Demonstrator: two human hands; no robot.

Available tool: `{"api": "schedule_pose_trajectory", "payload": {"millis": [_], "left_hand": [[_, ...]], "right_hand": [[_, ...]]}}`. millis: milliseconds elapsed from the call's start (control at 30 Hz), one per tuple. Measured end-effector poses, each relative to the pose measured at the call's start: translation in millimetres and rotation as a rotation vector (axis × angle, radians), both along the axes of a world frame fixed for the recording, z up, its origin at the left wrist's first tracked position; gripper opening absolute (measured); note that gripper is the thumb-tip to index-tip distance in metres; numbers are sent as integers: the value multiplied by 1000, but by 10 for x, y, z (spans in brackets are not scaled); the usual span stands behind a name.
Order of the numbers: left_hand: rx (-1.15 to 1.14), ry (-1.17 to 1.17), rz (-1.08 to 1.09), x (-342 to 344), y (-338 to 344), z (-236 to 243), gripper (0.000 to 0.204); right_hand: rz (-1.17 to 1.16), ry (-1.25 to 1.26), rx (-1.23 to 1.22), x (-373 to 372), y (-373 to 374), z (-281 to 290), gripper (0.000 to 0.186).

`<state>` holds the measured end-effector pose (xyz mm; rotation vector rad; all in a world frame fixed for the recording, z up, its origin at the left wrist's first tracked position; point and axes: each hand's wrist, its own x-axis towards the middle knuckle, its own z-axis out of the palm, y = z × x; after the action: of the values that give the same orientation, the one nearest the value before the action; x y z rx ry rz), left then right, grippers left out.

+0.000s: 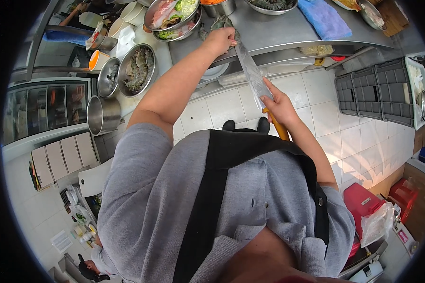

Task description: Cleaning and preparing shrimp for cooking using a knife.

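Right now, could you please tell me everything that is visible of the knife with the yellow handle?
The knife has a long, broad, grey blade, metallic in look and mottled with paler patches, and a yellow handle. The right hand grips it near where they meet, covering part of the handle. It slants toward the picture's upper left, its far end over the metal table, close to the left hand; whether its tip touches anything is unclear.

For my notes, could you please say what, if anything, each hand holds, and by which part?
The right hand holds the knife where its yellow handle meets the blade; the left hand is at grey shrimp, its grip unclear.
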<state>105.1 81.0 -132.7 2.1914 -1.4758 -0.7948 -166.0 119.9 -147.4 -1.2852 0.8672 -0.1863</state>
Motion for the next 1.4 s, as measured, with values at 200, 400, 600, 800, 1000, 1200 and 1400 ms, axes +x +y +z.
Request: {"api": "schedule_pose_trajectory", "payload": {"millis": [200,400,600,800,1000,1200,1400], "left_hand": [[-38,130,-3,106,26,-105,19],[121,-42,-25,82,53,42,21],[87,-53,-104,138,29,-44,20],[-1,-128,-44,96,41,-113,18],[-70,-135,82,14,77,-131,21],[-146,86,170,-55,184,-136,42],[-444,887,420,-168,377,-80,37]], "right_hand": [[-39,-66,-7,24,42,-71,57],[-14,-16,-23,3,-4,9,57],[14,24,-5,-16,16,63,57],[-30,-34,-12,94,64,-108,59],[-70,-34,-69,178,146,-158,59],[67,182,-609,-87,136,-26,59],[160,362,-964,-306,267,231,57]]}}
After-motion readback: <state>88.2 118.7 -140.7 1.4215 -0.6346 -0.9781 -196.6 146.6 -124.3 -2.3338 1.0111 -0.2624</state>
